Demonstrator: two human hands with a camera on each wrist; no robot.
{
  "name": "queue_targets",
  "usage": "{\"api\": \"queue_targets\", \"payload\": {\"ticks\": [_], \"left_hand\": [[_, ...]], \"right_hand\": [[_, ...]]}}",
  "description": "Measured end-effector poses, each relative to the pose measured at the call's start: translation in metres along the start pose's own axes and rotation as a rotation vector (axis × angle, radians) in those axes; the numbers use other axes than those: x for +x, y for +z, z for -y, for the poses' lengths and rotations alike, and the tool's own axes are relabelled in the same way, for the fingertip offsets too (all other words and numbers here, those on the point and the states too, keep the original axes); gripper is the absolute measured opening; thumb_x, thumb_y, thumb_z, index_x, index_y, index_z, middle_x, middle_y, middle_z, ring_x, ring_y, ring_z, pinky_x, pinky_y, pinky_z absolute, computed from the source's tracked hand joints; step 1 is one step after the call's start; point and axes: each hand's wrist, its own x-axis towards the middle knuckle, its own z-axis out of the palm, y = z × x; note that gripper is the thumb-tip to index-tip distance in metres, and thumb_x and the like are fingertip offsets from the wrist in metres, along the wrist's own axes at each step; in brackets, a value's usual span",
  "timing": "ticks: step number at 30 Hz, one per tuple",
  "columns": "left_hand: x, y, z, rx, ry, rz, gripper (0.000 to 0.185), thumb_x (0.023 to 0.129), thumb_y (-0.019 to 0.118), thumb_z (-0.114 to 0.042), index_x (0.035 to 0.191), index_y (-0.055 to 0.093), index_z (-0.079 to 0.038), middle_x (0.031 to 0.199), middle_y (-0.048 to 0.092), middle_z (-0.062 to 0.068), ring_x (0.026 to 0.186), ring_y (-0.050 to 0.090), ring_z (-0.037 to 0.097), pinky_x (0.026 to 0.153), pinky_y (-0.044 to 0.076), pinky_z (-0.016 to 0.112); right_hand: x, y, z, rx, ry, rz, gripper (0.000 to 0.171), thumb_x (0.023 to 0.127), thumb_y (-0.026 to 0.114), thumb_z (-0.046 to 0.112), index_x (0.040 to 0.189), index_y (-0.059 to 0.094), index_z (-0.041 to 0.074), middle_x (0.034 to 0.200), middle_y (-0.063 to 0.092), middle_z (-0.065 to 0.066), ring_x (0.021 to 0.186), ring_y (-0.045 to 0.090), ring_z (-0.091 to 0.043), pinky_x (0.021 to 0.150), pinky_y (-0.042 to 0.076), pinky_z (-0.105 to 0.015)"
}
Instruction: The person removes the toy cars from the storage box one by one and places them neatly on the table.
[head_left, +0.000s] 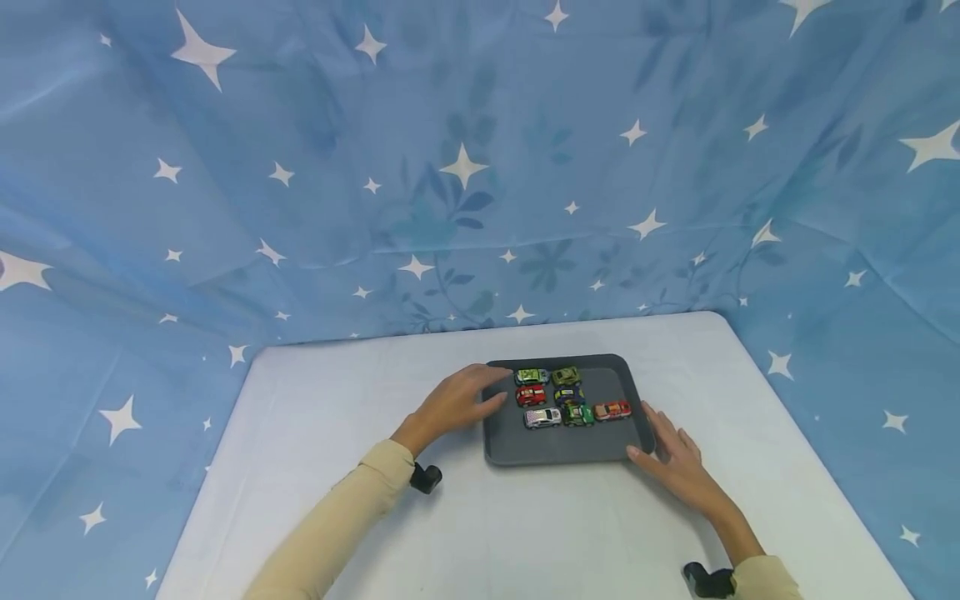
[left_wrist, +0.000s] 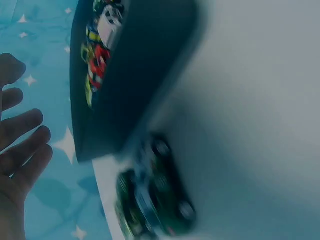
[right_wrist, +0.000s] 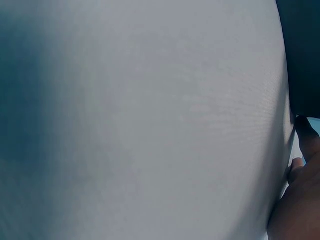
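Observation:
A dark grey tray (head_left: 525, 450) lies on the white table with several small toy cars in it. My left hand (head_left: 457, 400) reaches over the tray's left edge, fingers and thumb extended and nothing between them. In the left wrist view, its fingers (left_wrist: 27, 135) are spread apart. A white toy car (head_left: 542, 417) and a red one (head_left: 531, 395) are among those nearest to it. My right hand (head_left: 678, 467) is at the tray's front right corner, fingers along the right side and the thumb at the front edge. An orange-red car (head_left: 612, 410) is the closest to it.
Blurred dark green toy cars (left_wrist: 160, 195) appear beside the tray in the left wrist view; the head view does not show them. The white tabletop (head_left: 315, 433) surrounds the tray. A blue star-patterned cloth (head_left: 420, 208) hangs behind the table and at its sides.

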Motion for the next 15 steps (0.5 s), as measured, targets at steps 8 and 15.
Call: {"api": "queue_targets", "payload": {"ticks": [8,15], "left_hand": [[0.028,0.01,-0.023,-0.043,0.025,0.086,0.048,0.112,0.062,-0.028,0.155,0.058,-0.007,0.15,0.063,0.009,0.138,0.059,0.026,0.114,0.047,0.043],[0.056,0.021,-0.033,-0.073,0.06,0.139,0.051,0.113,0.06,-0.028,0.158,0.054,-0.006,0.148,0.063,0.013,0.125,0.066,0.027,0.107,0.052,0.04]], "right_hand": [[-0.004,0.001,0.004,-0.002,-0.004,0.008,0.094,0.101,0.069,0.041,0.171,0.019,0.005,0.169,0.019,-0.036,0.157,0.009,-0.057,0.122,-0.004,-0.071],[-0.002,-0.001,0.005,0.005,0.011,0.014,0.095,0.101,0.069,0.042,0.172,0.017,0.005,0.17,0.017,-0.036,0.157,0.007,-0.057,0.123,-0.006,-0.07]]}}
